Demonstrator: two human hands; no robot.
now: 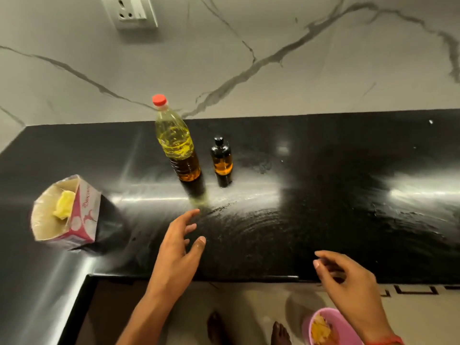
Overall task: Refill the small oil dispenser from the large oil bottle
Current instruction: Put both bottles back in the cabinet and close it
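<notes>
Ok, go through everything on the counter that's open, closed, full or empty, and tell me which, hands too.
Large oil bottle: upright, red cap on, partly full.
Small oil dispenser: upright, black cap on, some oil inside.
Carton: top open, something yellow inside.
Left hand: open, holding nothing, near the large bottle.
Right hand: loosely curled, holding nothing.

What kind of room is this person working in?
Most likely a home kitchen: a polished black countertop against a marble-patterned wall, a large oil bottle beside a small oil dispenser, and a wall socket.
</notes>
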